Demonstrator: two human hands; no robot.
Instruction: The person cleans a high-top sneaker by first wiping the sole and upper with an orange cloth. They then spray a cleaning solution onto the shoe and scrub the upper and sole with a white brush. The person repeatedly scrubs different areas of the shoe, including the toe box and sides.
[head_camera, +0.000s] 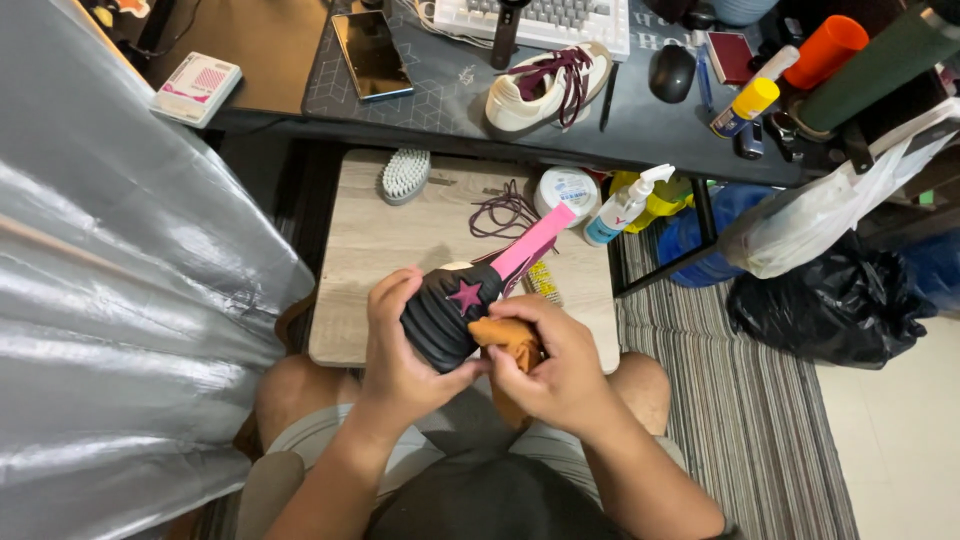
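The left hand (400, 345) is cradling a black leather shoe with pink star (452, 308), its length angling up-right, while the right hand (555, 365) is pinching an orange cloth (508, 335) against its near end.

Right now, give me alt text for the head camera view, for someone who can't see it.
Left hand holds a black shoe with a pink star while the right hand presses an orange cloth against it, above a small light wooden table bearing a white bristle brush.
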